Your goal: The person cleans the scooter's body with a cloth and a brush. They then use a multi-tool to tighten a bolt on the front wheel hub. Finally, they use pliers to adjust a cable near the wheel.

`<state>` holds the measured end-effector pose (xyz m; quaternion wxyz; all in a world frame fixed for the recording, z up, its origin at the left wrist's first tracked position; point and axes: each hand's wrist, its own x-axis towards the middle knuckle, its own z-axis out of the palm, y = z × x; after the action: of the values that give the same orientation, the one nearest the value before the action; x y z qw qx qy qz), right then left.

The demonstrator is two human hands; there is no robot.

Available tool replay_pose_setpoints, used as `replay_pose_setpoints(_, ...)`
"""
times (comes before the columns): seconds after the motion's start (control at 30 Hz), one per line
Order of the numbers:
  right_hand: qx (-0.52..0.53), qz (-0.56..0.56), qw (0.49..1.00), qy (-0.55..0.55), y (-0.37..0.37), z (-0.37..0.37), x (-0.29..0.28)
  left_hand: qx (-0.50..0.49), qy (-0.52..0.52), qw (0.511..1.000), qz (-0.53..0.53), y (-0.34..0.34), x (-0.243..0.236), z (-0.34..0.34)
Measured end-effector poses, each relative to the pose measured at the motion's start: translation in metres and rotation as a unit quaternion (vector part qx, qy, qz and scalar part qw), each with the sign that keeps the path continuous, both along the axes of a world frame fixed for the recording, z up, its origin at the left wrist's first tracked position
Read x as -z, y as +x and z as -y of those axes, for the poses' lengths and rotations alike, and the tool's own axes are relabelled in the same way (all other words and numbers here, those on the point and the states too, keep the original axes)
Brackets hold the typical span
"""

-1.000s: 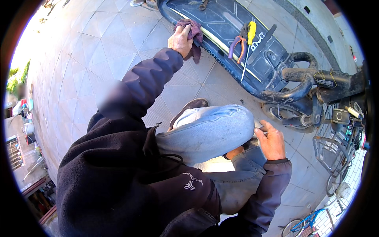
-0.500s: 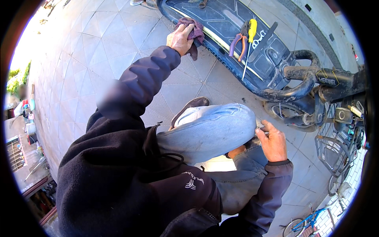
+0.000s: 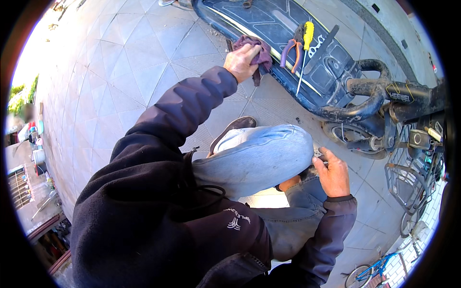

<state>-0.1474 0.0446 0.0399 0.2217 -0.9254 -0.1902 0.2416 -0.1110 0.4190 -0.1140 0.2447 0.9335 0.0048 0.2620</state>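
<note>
Hand work on a black scooter, seen from above. The purple cloth [image 3: 260,52], bunched and creased, lies at the near side edge of the scooter deck [image 3: 247,18], by the pale strip that runs along that edge. The left hand [image 3: 242,62] is closed over the cloth, its fingers curled into the folds; a dark strip [image 3: 257,78] shows just below, though whether it belongs to the cloth cannot be told. On the deck, to the right of the cloth, a group of tools lies close together: pliers [image 3: 299,56] with purple and orange handles, a screwdriver [image 3: 308,36] with a yellow handle and its shaft pointing toward the near edge, a silver flat wrench [image 3: 313,50] and a long dark bar [image 3: 322,50]. Farther right, a bent tubular frame [image 3: 379,96] joins the deck to the steering column, with a wheel [image 3: 356,139] beneath. The right hand [image 3: 332,173] is half open beside the jeans [image 3: 261,150], thumb and forefinger bent toward the knee; whether it grips anything is too small to tell. Grey paving [image 3: 139,53] surrounds the scooter, and a blue bicycle [image 3: 374,270] stands at the lower right
</note>
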Motion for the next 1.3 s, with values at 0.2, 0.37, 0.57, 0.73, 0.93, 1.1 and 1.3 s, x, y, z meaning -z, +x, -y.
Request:
replay_pose_setpoints(0.2, -0.001, -0.004, 1.0, -0.002, 0.006, -0.001, 0.004, 0.047, 0.045, 0.998, 0.009, -0.002, 0.005, 0.006)
replay_pose_setpoints(0.37, -0.002, -0.009, 1.0, -0.002, 0.011, -0.005, 0.004, 0.05, 0.069, 0.996, -0.006, -0.003, 0.002, -0.006)
replay_pose_setpoints(0.57, -0.01, -0.001, 1.0, -0.003, 0.012, -0.006, 0.002, 0.031, 0.064, 0.997, -0.013, -0.005, 0.004, -0.009)
replay_pose_setpoints(0.73, -0.008, 0.001, 1.0, -0.007, 0.012, -0.006, 0.003, 0.001, 0.064, 0.998, -0.007, -0.004, 0.007, -0.014)
replay_pose_setpoints(0.93, -0.003, -0.001, 1.0, -0.009, 0.012, -0.005, 0.002, -0.019, 0.103, 0.994, -0.024, -0.001, 0.0, -0.037)
replay_pose_setpoints(1.1, 0.001, -0.01, 1.0, -0.008, 0.012, -0.007, 0.002, -0.008, 0.13, 0.991, -0.032, -0.002, 0.0, -0.055)
replay_pose_setpoints(1.3, 0.0, -0.012, 1.0, -0.008, 0.013, -0.006, 0.002, -0.009, 0.143, 0.989, -0.032, -0.003, -0.002, -0.06)
